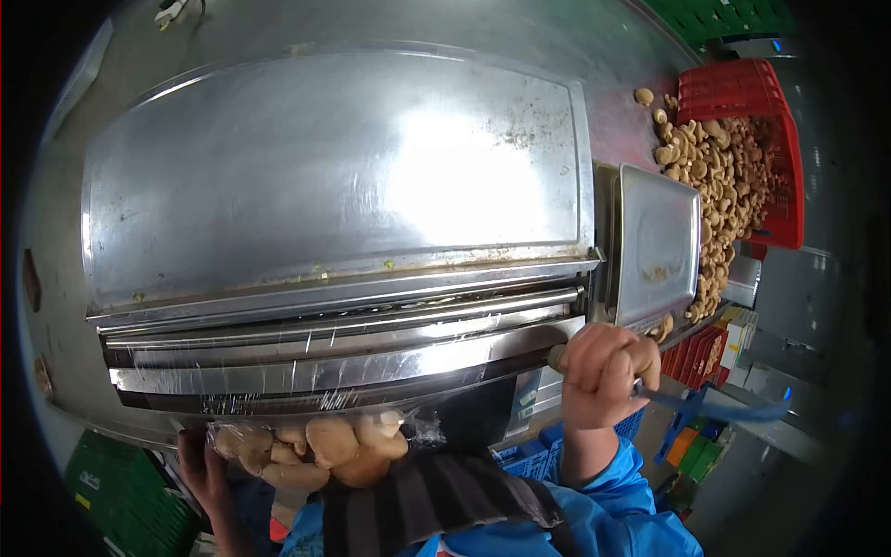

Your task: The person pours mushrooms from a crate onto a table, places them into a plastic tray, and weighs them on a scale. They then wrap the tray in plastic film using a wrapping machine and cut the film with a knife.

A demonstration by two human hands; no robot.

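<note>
Near the bottom of the view, several light-brown mushrooms (332,442) lie together under clear film, beside the front edge of a steel wrapping machine (278,186). My left hand (206,473) is at the left end of this pack, its fingers against the film; the pack hides part of the hand. Closed in a fist, my right hand (605,371) grips a knife by its handle, to the right of the machine's front corner. The knife's bluish blade (719,407) points right. Stretched film runs from the machine's metal rollers (353,325) down toward the pack.
Right of the machine is a metal tray (657,246) on a scale. Beyond it, a large heap of mushrooms (719,186) spills from a red crate (789,139). A green crate (130,492) stands at lower left, blue crates (524,459) below the table edge, and more crates at lower right.
</note>
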